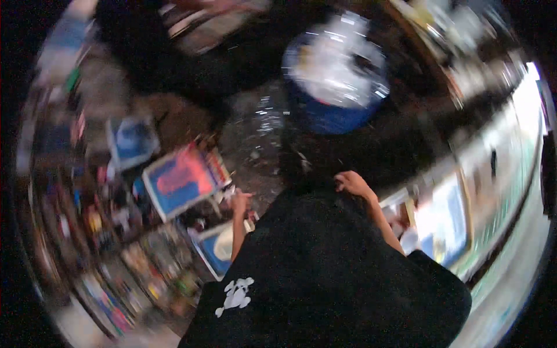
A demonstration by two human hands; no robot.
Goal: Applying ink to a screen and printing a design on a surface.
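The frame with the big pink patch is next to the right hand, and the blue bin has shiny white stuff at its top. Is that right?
Not quite: in the head view, the frame with the big pink patch is next to the left hand, not the right hand. The blue bin does have shiny white stuff at its top.

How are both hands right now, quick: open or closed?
Left hand: too blurred to tell if open or holding.
Right hand: partly curled; can't tell if it's holding anything.
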